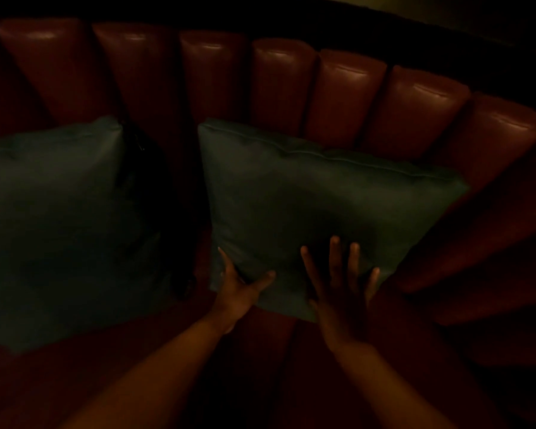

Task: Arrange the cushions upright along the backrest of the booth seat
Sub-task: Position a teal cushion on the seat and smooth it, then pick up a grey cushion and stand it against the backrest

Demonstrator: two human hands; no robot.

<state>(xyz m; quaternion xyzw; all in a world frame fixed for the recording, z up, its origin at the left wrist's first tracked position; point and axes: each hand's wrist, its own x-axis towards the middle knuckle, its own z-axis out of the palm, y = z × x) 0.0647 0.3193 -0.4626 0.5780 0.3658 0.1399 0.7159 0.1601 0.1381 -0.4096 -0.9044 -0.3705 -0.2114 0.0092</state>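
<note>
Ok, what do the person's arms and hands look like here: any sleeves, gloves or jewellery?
Both forearms are bare up to the frame's bottom edge, with no sleeve in view. The left hand and right hand wear no gloves. No ring, watch or bracelet shows, though the light is too dim to rule out something small.

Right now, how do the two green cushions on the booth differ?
The right cushion has both hands on it: the left hand at its lower left corner, the right hand flat on its face. The left cushion is untouched. The right cushion shows whole; the left is cut off by the frame. Both are dark green and lean on the backrest.
</note>
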